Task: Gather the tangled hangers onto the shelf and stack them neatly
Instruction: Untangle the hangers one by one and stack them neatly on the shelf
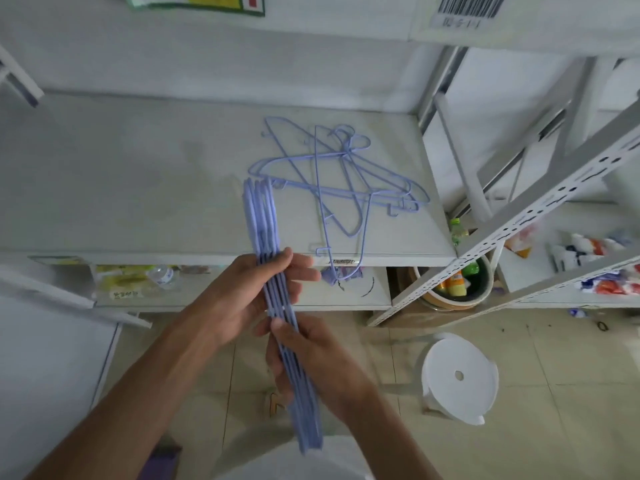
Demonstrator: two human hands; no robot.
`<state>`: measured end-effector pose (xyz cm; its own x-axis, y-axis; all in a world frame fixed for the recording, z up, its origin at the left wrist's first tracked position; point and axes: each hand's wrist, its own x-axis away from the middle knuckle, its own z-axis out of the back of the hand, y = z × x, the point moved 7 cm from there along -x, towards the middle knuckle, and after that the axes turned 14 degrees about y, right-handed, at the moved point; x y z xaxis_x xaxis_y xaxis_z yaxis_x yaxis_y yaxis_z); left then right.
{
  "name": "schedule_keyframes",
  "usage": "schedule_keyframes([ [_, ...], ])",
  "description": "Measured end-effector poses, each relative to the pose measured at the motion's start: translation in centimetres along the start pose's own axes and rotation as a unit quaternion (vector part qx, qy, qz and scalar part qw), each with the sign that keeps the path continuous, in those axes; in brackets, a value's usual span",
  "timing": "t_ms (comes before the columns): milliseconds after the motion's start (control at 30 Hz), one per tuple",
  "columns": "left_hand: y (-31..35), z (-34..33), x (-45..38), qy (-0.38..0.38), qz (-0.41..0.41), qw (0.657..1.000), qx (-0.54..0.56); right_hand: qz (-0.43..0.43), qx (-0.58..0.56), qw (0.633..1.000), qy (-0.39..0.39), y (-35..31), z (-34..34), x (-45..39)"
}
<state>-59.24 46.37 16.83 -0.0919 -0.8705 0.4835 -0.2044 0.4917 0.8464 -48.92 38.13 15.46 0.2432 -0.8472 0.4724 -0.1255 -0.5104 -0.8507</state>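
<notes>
A bundle of several lilac wire hangers [262, 216], aligned edge-on, runs from the shelf's front down toward me. My left hand [242, 296] wraps around the bundle's middle, fingers curled over its right side. My right hand [311, 355] grips the bundle lower down, thumb on top. On the white shelf [138, 174], to the right of the bundle's far end, lies a tangled heap of more lilac hangers [339, 178]; one of them hangs over the shelf's front edge.
A white round stool [459, 375] stands on the tiled floor at the right. A perforated white rack upright [519, 223] slants across the right side. A bucket with bottles [457, 282] sits beneath the shelf. Lower shelves hold a bottle and packets.
</notes>
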Motion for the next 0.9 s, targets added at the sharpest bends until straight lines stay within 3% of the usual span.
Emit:
schedule_keyframes([
  [100, 1.4, 0.3, -0.5, 0.011, -0.019, 0.998, -0.05, 0.003, -0.02, 1.0, -0.002, -0.1, 1.0, -0.9],
  [167, 2.1, 0.8, -1.1, 0.02, -0.024, 0.998, -0.05, 0.001, -0.037, 0.998, 0.042, -0.1, 3.2, -2.5],
  [233, 2.7, 1.4, -1.9, 0.022, -0.026, 0.999, -0.041, 0.019, -0.047, 0.986, 0.159, -0.8, 7.6, -5.1],
  [333, 3.2, 2.0, -3.2, 0.032, -0.02, 0.999, -0.038, 0.064, 0.003, 0.936, 0.347, -3.5, 15.8, -9.9],
  [433, 3.3, 1.9, -4.8, 0.059, -0.018, 0.998, -0.027, 0.07, 0.155, 0.884, 0.436, -6.6, 21.6, -16.3],
  [533, 3.3, 1.1, -5.9, 0.076, -0.015, 0.997, -0.016, -0.001, 0.39, 0.807, 0.444, -8.3, 24.0, -22.2],
  [600, 3.1, 0.5, -6.6, 0.089, -0.003, 0.996, -0.006, 0.002, 0.463, 0.776, 0.429, -8.6, 23.9, -25.1],
  [733, 2.6, 0.2, -7.4, 0.114, 0.026, 0.993, 0.016, 0.065, 0.457, 0.774, 0.434, -7.8, 22.6, -26.9],
  [900, 2.7, 0.3, -7.3, 0.097, 0.056, 0.993, 0.026, 0.249, 0.393, 0.74, 0.484, -10.0, 22.4, -24.2],
])
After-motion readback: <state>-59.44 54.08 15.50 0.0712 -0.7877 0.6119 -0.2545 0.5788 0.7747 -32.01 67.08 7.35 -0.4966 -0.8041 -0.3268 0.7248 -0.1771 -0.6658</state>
